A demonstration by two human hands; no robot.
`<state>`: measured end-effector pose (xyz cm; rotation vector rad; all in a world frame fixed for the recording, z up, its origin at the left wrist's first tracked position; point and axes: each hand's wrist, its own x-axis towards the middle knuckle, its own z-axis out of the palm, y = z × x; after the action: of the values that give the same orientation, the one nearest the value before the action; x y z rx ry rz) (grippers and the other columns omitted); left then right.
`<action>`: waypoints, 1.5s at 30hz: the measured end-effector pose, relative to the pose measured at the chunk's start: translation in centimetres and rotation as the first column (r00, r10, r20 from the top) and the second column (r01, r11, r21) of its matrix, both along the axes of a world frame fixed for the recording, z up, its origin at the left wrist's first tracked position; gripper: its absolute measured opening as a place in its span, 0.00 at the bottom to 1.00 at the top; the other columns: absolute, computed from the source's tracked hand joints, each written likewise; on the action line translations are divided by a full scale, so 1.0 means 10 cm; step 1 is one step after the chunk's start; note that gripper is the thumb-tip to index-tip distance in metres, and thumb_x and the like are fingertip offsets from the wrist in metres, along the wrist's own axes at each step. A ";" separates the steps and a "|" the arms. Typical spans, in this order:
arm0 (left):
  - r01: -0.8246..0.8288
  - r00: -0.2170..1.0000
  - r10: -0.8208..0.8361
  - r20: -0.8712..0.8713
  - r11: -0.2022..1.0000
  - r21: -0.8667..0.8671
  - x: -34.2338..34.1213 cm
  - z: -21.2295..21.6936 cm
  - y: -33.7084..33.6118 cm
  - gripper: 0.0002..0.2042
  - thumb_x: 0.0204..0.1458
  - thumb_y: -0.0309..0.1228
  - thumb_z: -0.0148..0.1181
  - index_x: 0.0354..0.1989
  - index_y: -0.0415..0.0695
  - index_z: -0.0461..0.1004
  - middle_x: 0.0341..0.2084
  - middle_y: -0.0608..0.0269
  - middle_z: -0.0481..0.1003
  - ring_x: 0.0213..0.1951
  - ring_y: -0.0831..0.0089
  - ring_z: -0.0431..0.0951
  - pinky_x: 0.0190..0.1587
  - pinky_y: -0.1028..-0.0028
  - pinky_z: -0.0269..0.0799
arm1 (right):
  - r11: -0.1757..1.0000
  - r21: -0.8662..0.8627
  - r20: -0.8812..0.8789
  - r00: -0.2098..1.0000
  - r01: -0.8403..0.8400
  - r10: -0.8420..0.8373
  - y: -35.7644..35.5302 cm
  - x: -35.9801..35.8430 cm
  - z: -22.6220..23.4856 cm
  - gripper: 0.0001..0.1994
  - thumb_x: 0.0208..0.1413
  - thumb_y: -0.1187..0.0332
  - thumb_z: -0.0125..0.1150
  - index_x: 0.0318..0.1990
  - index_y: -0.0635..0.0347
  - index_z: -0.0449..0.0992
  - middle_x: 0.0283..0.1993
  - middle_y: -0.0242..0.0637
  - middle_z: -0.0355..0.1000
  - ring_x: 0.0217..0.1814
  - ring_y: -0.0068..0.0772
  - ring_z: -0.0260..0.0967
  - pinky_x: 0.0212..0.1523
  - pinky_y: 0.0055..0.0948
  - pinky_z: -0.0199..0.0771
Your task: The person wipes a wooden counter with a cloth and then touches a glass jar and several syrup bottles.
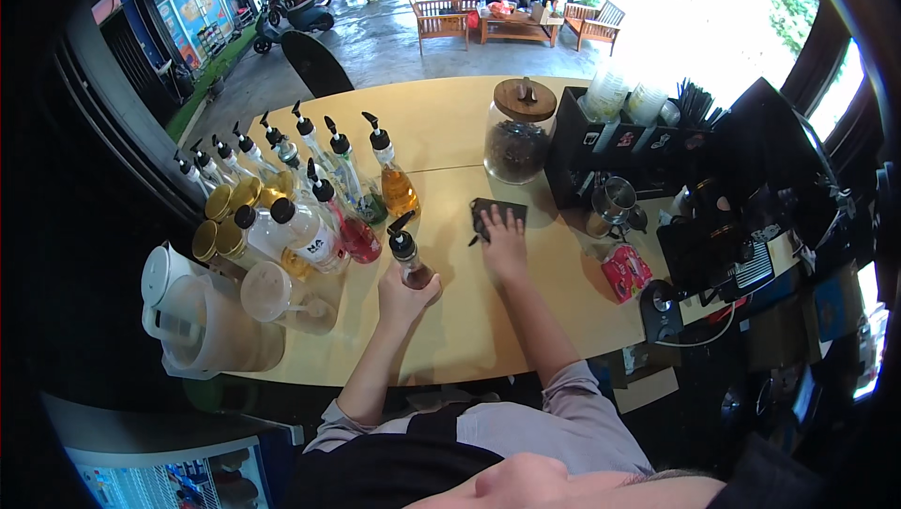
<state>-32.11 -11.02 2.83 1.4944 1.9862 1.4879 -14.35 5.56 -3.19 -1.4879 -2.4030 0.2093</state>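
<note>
My left hand (402,297) is wrapped round a pump bottle (416,275) of dark brown liquid with a black pump top. The bottle is upright at the near middle of the table. To its right, my right hand (504,239) lies flat with fingers spread on a dark folded cloth (498,203), pressing it to the tabletop. Left of the held bottle is a pump bottle of red syrup (357,238). Beyond that stands one with amber liquid (399,192).
Several pump bottles, gold-lidded jars (228,239) and plastic pitchers (221,331) crowd the table's left side. A wooden-lidded glass jar (518,148) stands at the back. On the right are a black cup organizer (601,162), a pink packet (626,273) and a black machine (704,246).
</note>
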 end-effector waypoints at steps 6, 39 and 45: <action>0.085 0.994 -0.085 0.064 0.996 0.016 -0.08 0.03 0.07 0.13 0.41 0.28 0.72 0.33 0.39 0.76 0.29 0.58 0.80 0.33 0.68 0.82 0.39 0.69 0.77 | 0.966 0.005 -0.046 0.965 -0.259 0.259 -0.43 -0.16 -0.06 0.33 0.57 0.61 0.59 0.72 0.42 0.60 0.78 0.31 0.51 0.80 0.45 0.43 0.78 0.46 0.38; 0.239 0.947 -0.214 0.237 0.968 -0.081 -0.21 -0.11 0.35 0.22 0.39 0.31 0.76 0.43 0.40 0.75 0.34 0.64 0.77 0.36 0.79 0.78 0.42 0.72 0.77 | 0.970 -0.085 -0.099 0.971 -0.226 0.217 0.82 -0.75 0.02 0.33 0.56 0.63 0.56 0.72 0.50 0.60 0.78 0.30 0.50 0.80 0.39 0.42 0.79 0.42 0.37; 0.211 0.972 -0.209 0.108 0.978 -0.005 -0.22 -0.16 0.38 0.22 0.38 0.31 0.76 0.42 0.40 0.75 0.36 0.61 0.78 0.37 0.74 0.80 0.43 0.72 0.77 | 0.978 -0.075 -0.014 0.981 -0.192 0.192 1.34 -1.02 0.05 0.31 0.60 0.60 0.52 0.72 0.48 0.58 0.79 0.30 0.48 0.81 0.36 0.40 0.79 0.40 0.35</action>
<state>-34.28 -7.22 1.21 1.5303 1.7164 1.4281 -24.60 18.94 -2.71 -1.2816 -2.5602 0.3512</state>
